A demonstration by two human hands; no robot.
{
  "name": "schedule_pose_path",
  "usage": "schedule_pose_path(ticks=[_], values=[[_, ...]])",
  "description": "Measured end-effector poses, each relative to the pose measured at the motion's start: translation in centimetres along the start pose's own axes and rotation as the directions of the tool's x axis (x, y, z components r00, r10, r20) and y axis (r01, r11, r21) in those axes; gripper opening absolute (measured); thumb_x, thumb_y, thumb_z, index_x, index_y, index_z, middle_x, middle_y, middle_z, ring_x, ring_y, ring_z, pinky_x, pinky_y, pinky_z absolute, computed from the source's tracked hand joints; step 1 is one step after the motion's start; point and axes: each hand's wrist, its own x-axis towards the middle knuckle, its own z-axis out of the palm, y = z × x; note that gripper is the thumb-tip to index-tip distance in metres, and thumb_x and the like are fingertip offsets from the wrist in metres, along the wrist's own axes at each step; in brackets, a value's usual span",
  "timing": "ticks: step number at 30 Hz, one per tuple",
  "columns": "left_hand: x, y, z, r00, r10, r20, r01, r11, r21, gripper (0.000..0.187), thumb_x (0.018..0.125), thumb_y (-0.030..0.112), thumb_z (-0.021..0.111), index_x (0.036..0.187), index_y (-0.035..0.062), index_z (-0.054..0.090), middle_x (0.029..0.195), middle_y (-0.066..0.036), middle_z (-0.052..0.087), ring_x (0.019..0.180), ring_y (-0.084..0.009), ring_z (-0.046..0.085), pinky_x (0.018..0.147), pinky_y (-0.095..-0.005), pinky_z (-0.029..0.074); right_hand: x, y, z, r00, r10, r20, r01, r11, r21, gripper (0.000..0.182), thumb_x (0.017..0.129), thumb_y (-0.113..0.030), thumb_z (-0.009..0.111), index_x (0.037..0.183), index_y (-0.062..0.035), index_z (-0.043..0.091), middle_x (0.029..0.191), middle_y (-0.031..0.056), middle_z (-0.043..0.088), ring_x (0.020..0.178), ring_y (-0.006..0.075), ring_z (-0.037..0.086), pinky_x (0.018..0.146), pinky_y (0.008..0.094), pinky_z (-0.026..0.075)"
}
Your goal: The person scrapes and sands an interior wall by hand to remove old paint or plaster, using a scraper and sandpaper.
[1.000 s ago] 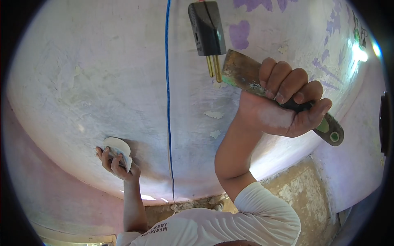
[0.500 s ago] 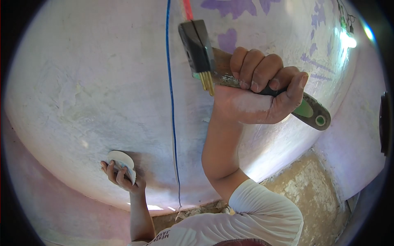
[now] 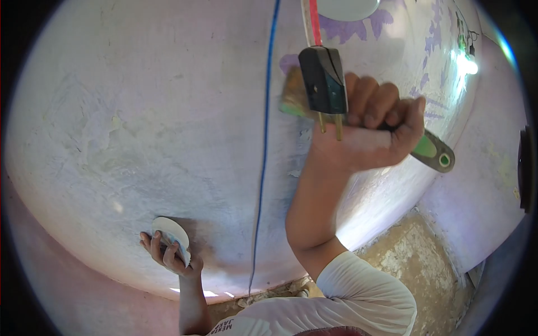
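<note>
My right hand (image 3: pixel 375 126) is closed around a scraper, its green and dark handle (image 3: pixel 434 150) sticking out on the right. The scraper's broad, stained blade (image 3: pixel 296 95) points left and is blurred, close to the wall (image 3: pixel 185 112). A black two-pin plug (image 3: pixel 323 80) hangs in front of the blade, partly hiding it. Low on the left, my left hand (image 3: pixel 171 255) grips a pale, round-edged disc (image 3: pixel 172 235) near the wall, fingers over its face.
A blue cord (image 3: pixel 263 140) runs down the wall. A red and white strap (image 3: pixel 311 22) leads up from the plug. Purple painted shapes (image 3: pixel 342 29) and a white round object (image 3: pixel 347 8) are at the top. A lit bulb (image 3: pixel 468 66) hangs upper right, above rough floor (image 3: pixel 420 257).
The plug has swung right and lower in view, now covering part of the blade. My right hand and scraper have shifted slightly. The cord appears further right, and the white round object has entered at the top.
</note>
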Motion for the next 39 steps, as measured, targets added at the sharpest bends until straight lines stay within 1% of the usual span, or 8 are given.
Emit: schedule_pose_path(ticks=[10, 20, 21, 27, 31, 34, 37, 39], values=[[-0.3, -0.3, -0.3, 1.0, -0.028, 0.014, 0.029, 0.999, -0.022, 0.019, 0.089, 0.007, 0.046, 0.107, 0.0129, 0.043, 0.128, -0.017, 0.042, 0.132, -0.0453, 0.024, 0.107, -0.0632, 0.016, 0.8, -1.1, -0.7, 0.996, 0.07, 0.056, -0.064, 0.994, -0.09, 0.047, 0.091, -0.029, 0.041, 0.05, -0.0178, 0.021, 0.043, -0.001, 0.022, 0.035, 0.0116, 0.018, 0.037, 0.0283, 0.021], [-0.5, -0.4, -0.4, 0.999, -0.047, -0.006, 0.047, 0.998, -0.048, 0.023, 0.088, 0.005, 0.043, 0.109, 0.0139, 0.043, 0.127, -0.018, 0.042, 0.131, -0.0452, 0.026, 0.107, -0.063, 0.016, 1.0, -1.0, -0.6, 0.97, 0.082, 0.227, -0.077, 0.996, -0.033, 0.045, 0.093, -0.026, 0.038, 0.052, -0.0168, 0.022, 0.044, -0.0007, 0.024, 0.035, 0.0101, 0.019, 0.036, 0.0256, 0.021], [-0.6, -0.4, -0.4, 0.998, -0.055, -0.005, 0.055, 0.997, -0.051, 0.023, 0.088, 0.004, 0.043, 0.109, 0.014, 0.043, 0.127, -0.018, 0.042, 0.131, -0.0452, 0.027, 0.106, -0.0629, 0.017, 1.1, -1.1, -0.6, 0.967, 0.112, 0.231, -0.105, 0.994, -0.044, 0.038, 0.092, -0.024, 0.043, 0.058, -0.0171, 0.028, 0.046, -0.0018, 0.027, 0.04, 0.0097, 0.021, 0.04, 0.0252, 0.029], [-0.7, -0.1, -0.4, 0.996, -0.091, -0.008, 0.09, 0.995, -0.05, 0.025, 0.086, 0.004, 0.044, 0.109, 0.0143, 0.043, 0.127, -0.017, 0.043, 0.13, -0.0455, 0.029, 0.106, -0.0623, 0.018, 0.9, -0.1, 1.0, 0.992, -0.007, 0.126, 0.035, 0.974, -0.225, 0.045, 0.093, -0.028, 0.038, 0.053, -0.0178, 0.02, 0.044, -0.0021, 0.023, 0.036, 0.0096, 0.019, 0.036, 0.0253, 0.022], [-1.0, -0.3, -0.3, 0.994, -0.107, -0.016, 0.106, 0.992, -0.067, 0.025, 0.085, 0.006, 0.043, 0.108, 0.0145, 0.043, 0.127, -0.016, 0.043, 0.13, -0.0452, 0.029, 0.107, -0.0619, 0.017, 1.1, -1.2, -0.1, 0.994, 0.001, 0.11, 0.018, 0.985, -0.17, 0.043, 0.093, -0.027, 0.04, 0.055, -0.0172, 0.024, 0.044, -0.0018, 0.024, 0.036, 0.0096, 0.019, 0.036, 0.0245, 0.02], [-2.0, -0.8, 0.1, 0.987, -0.154, -0.039, 0.152, 0.987, -0.05, 0.025, 0.086, 0.03, 0.046, 0.109, 0.0197, 0.047, 0.126, -0.015, 0.043, 0.131, -0.0433, 0.028, 0.107, -0.0609, 0.017, 0.6, -1.0, 0.5, 0.969, -0.028, 0.244, 0.081, 0.974, -0.212, 0.045, 0.094, -0.027, 0.04, 0.054, -0.0179, 0.023, 0.044, -0.002, 0.024, 0.036, 0.0098, 0.019, 0.036, 0.0243, 0.02], [-1.1, -0.1, -0.2, 0.993, -0.118, -0.021, 0.118, 0.993, -0.031, 0.023, 0.086, 0.007, 0.043, 0.108, 0.0147, 0.043, 0.128, -0.017, 0.043, 0.13, -0.0454, 0.029, 0.107, -0.062, 0.018, 1.3, -1.2, 0.2, 0.981, 0.033, 0.189, 0.001, 0.984, -0.177, 0.043, 0.095, -0.028, 0.039, 0.055, -0.0175, 0.024, 0.044, -0.0017, 0.026, 0.036, 0.0097, 0.02, 0.036, 0.0238, 0.02], [-0.8, 0.0, -0.1, 0.993, -0.116, -0.018, 0.116, 0.993, -0.022, 0.022, 0.087, 0.008, 0.043, 0.108, 0.0143, 0.043, 0.127, -0.017, 0.043, 0.13, -0.0456, 0.029, 0.106, -0.0623, 0.019, 1.5, -1.5, 0.0, 0.975, 0.064, 0.215, -0.032, 0.988, -0.15, 0.039, 0.092, -0.022, 0.044, 0.057, -0.0173, 0.027, 0.044, -0.0021, 0.026, 0.037, 0.0089, 0.02, 0.037, 0.0228, 0.022]])
